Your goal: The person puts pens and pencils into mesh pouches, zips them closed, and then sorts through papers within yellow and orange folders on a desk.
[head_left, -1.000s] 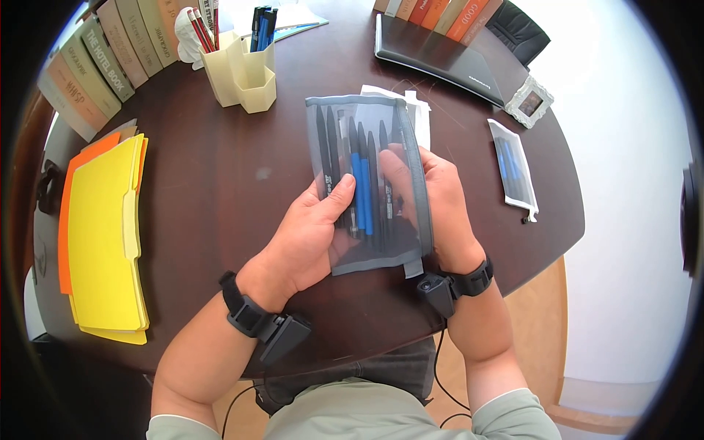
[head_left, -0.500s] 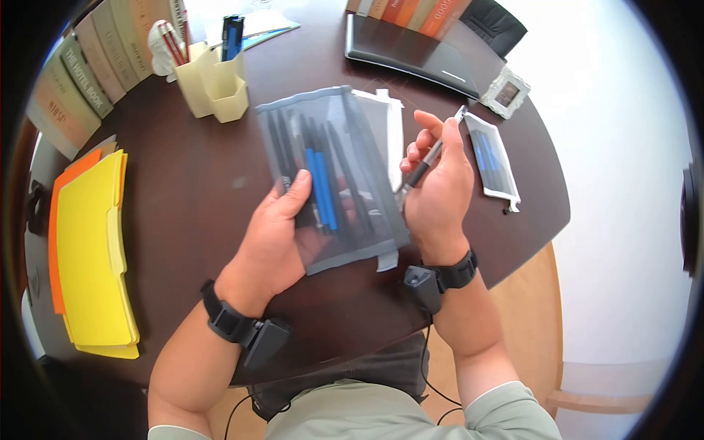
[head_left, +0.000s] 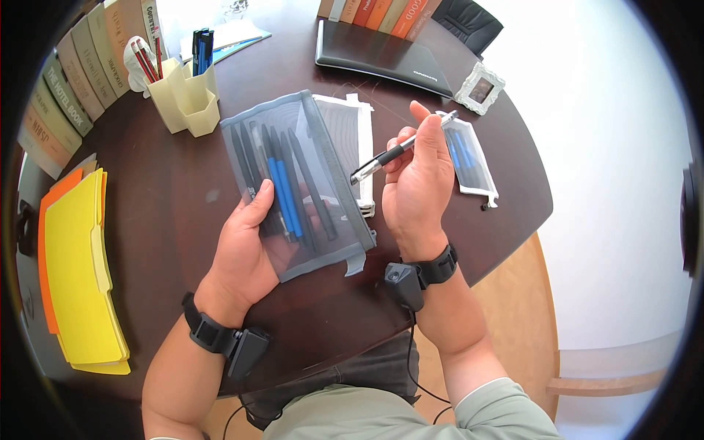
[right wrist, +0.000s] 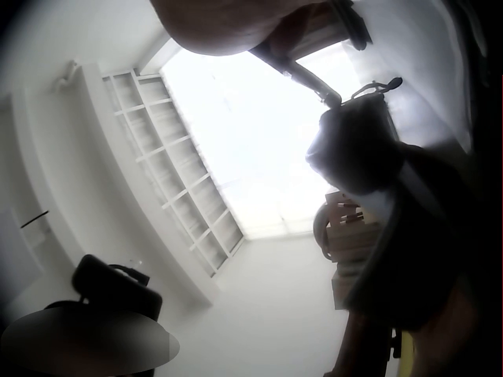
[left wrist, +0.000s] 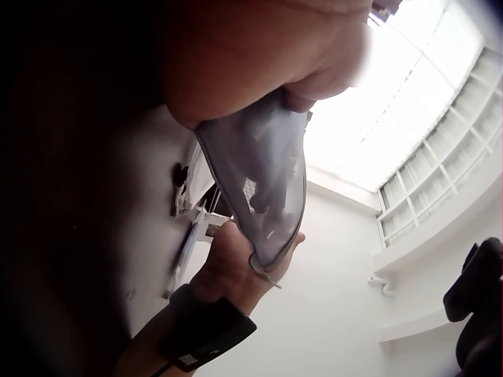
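In the head view my left hand (head_left: 244,253) grips the lower left side of a grey mesh pouch (head_left: 330,147), thumb on top and fingers seen through the mesh behind it. Inside lie several dark pens and two blue ones (head_left: 284,192). My right hand (head_left: 419,187), right of the pouch, holds a black and silver pen (head_left: 392,153) between thumb and fingers, its lower end near the pouch's zipped edge. The left wrist view shows the pouch (left wrist: 263,173) hanging below the hand.
A white-edged pouch (head_left: 364,139) lies behind the grey one, and another white pouch with blue pens (head_left: 471,163) lies right. Around them are a laptop (head_left: 381,59), a photo frame (head_left: 480,89), a cream pen holder (head_left: 183,99), yellow folders (head_left: 77,271) and rows of books (head_left: 66,95).
My right hand has come away from behind the pouch's right part and now holds a pen beside it. The pouch has tilted in my left hand. The whole head view has shifted.
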Demonstrator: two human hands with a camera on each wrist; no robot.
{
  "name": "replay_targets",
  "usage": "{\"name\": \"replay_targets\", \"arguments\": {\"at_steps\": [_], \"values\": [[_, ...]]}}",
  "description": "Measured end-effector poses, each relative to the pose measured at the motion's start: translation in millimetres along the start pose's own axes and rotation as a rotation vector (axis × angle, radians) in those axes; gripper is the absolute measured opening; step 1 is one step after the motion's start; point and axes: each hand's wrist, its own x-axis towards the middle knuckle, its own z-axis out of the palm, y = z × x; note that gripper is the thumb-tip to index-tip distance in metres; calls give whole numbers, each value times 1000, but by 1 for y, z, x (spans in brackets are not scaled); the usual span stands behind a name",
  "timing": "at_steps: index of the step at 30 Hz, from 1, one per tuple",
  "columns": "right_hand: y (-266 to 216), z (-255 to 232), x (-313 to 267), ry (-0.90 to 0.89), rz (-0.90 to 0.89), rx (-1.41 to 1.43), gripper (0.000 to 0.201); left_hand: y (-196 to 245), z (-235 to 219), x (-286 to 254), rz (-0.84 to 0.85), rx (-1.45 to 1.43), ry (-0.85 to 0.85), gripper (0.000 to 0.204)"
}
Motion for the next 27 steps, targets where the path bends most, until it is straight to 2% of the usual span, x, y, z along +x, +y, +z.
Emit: {"name": "replay_targets", "arguments": {"at_steps": [8,17,23,27], "values": [[5,1,-4,-91,-9,-117,51,2,6,-4,-8,14,-70,33],[7,4,-11,-194,8,-218,33,2,4,-4,12,16,-109,38],[0,2,-12,-445,72,-422,28,4,9,-6,16,-8,-130,36],[-7,2,-11,-539,214,-388,30,5,7,-5,13,7,-147,36]]}}
